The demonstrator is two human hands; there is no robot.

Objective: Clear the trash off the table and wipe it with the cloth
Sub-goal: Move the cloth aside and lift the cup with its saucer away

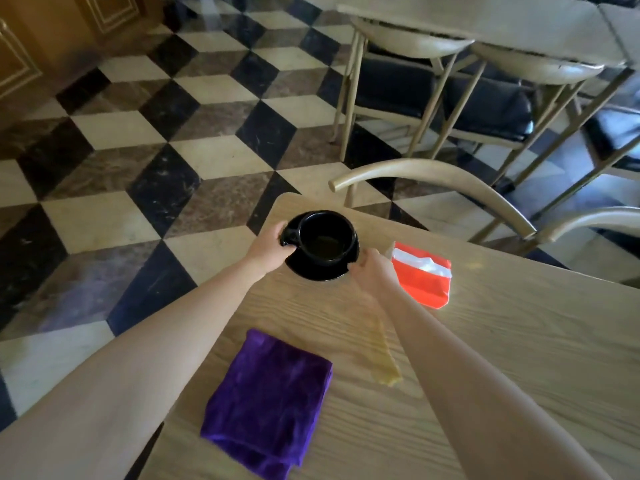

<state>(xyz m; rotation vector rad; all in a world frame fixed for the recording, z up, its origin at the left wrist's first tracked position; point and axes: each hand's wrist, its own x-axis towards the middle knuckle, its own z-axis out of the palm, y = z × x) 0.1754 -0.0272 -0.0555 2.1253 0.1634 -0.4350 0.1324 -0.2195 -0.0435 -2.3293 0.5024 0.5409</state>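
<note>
Nearest lay the folded purple cloth point(266, 407); far beyond it, at the table's point(519, 341) corner, the saucer point(320, 268) carrying the cup point(327, 239) sat pinched between both hands, left hand point(268, 245) and right hand point(372, 270) gripping opposite rims.

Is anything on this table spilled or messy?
Yes. A yellowish smear streaks the light wooden table between the folded purple cloth and the torn-open red packet; it looks like a spill. The black cup on its black saucer, gripped by both hands, sits upright.
</note>
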